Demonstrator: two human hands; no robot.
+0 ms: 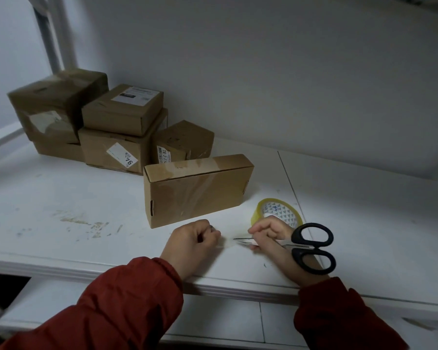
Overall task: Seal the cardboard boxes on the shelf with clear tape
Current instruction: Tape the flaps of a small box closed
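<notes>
A flat cardboard box (197, 190) stands on its long edge in the middle of the white shelf (61, 198), with clear tape shining on its front. Just in front of it my left hand (191, 245) pinches one end of a short strip of clear tape (225, 245). My right hand (271, 236) is curled around the shank of black-handled scissors (311, 248), whose blade tips point left at the strip. The clear tape roll (278, 210) sits right behind my right knuckles; whether the hand touches it cannot be told.
Several more cardboard boxes (122, 122) are stacked at the back left against the wall, some with white labels. The shelf's front edge (111, 272) runs under my wrists. A seam (288, 178) crosses the shelf to the right of the box.
</notes>
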